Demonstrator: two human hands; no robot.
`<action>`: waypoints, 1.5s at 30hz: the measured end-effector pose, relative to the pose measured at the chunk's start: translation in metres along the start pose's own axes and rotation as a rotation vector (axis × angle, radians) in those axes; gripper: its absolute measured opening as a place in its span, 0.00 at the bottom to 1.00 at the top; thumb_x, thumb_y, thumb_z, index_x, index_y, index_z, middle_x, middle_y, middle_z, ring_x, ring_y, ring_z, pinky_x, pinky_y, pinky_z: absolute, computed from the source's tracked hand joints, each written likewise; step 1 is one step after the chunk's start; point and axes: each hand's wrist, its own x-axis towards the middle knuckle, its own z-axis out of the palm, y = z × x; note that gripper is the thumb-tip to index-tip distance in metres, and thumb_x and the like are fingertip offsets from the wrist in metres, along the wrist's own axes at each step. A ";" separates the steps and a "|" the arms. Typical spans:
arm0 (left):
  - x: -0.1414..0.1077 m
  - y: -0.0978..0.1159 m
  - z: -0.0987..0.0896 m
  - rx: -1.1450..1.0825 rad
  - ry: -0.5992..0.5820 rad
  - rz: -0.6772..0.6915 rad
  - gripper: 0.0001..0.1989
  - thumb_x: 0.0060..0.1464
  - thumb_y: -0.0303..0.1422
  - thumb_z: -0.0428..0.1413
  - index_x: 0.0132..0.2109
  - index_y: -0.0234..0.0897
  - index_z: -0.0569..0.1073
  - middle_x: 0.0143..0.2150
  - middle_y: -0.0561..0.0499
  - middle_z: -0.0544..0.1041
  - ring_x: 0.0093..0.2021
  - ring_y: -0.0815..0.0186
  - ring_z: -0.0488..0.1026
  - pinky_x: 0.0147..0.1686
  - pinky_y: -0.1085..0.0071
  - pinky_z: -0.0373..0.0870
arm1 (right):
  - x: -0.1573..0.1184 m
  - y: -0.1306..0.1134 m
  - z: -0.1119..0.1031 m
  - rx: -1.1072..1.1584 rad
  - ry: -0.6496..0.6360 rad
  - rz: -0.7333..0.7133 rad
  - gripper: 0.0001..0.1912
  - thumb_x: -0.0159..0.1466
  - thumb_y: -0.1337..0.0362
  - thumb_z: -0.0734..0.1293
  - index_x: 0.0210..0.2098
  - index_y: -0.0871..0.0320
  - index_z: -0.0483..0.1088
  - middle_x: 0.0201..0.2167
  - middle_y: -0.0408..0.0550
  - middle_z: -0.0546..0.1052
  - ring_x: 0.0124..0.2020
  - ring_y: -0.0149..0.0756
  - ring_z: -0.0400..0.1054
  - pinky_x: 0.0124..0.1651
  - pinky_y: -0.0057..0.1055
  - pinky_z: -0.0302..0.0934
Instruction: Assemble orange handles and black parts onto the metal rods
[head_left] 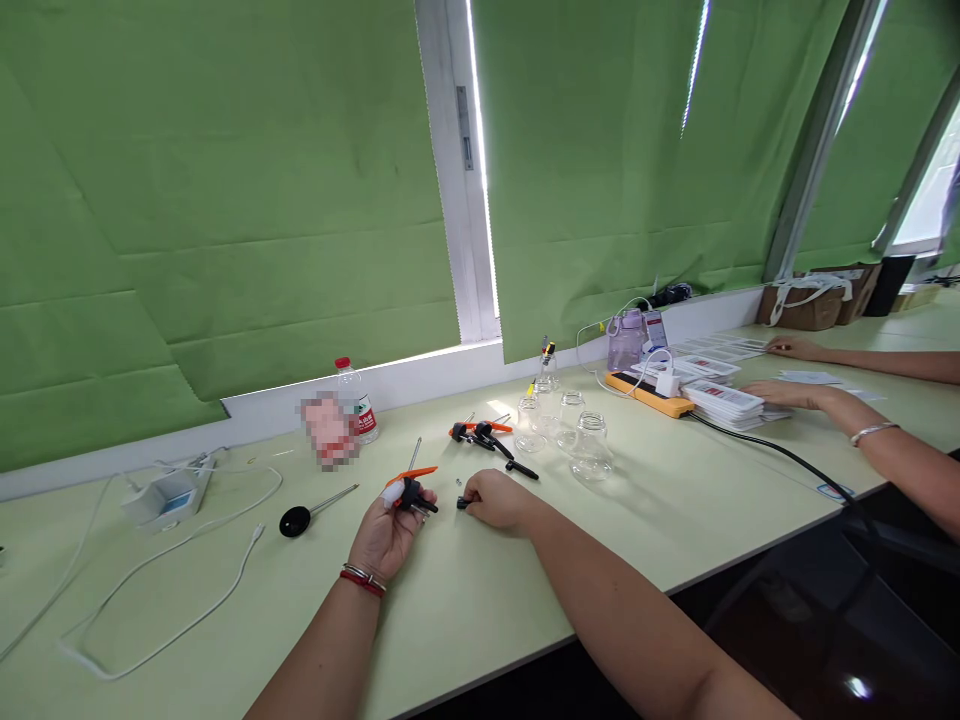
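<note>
My left hand [382,543] is closed around a black part with an orange strip [411,492], and a thin metal rod sticks up behind it. Something white covers a fingertip of that hand. To its right, my right hand [501,498] pinches a small black piece [462,503] just above or on the table; the two hands are apart. Small metal bits [458,482] lie beyond the right fingers. Further back rest similar black-and-orange parts [480,434] and a loose black stick-like piece [522,469]. A screwdriver with a round black handle [295,521] lies left of my left hand.
Several clear glass jars [592,450] stand behind my right hand. A bottle with a red cap [363,405] is at the back. White cables and a power strip [169,495] lie left. An orange power strip [649,394], paper stacks [721,402] and another person's hands [776,392] are right.
</note>
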 end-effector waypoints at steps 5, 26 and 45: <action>0.002 -0.001 -0.003 0.013 -0.024 0.030 0.04 0.52 0.28 0.56 0.34 0.31 0.73 0.31 0.46 0.75 0.35 0.61 0.76 0.40 0.65 0.75 | 0.001 0.000 0.010 0.255 -0.083 -0.046 0.08 0.54 0.66 0.66 0.34 0.57 0.73 0.29 0.44 0.74 0.29 0.32 0.65 0.31 0.26 0.57; -0.004 -0.005 0.000 0.238 -0.114 0.104 0.10 0.52 0.36 0.56 0.39 0.34 0.72 0.33 0.49 0.74 0.36 0.65 0.73 0.37 0.69 0.70 | 0.000 -0.013 0.022 0.868 -0.288 0.079 0.06 0.60 0.63 0.64 0.31 0.61 0.69 0.22 0.39 0.69 0.17 0.21 0.53 0.22 0.21 0.47; -0.003 -0.002 0.001 0.404 -0.072 0.100 0.21 0.48 0.45 0.58 0.43 0.33 0.69 0.32 0.52 0.70 0.24 0.71 0.67 0.26 0.71 0.64 | 0.006 -0.004 0.019 0.903 -0.254 0.113 0.05 0.60 0.67 0.61 0.33 0.61 0.69 0.20 0.40 0.68 0.16 0.21 0.52 0.21 0.22 0.45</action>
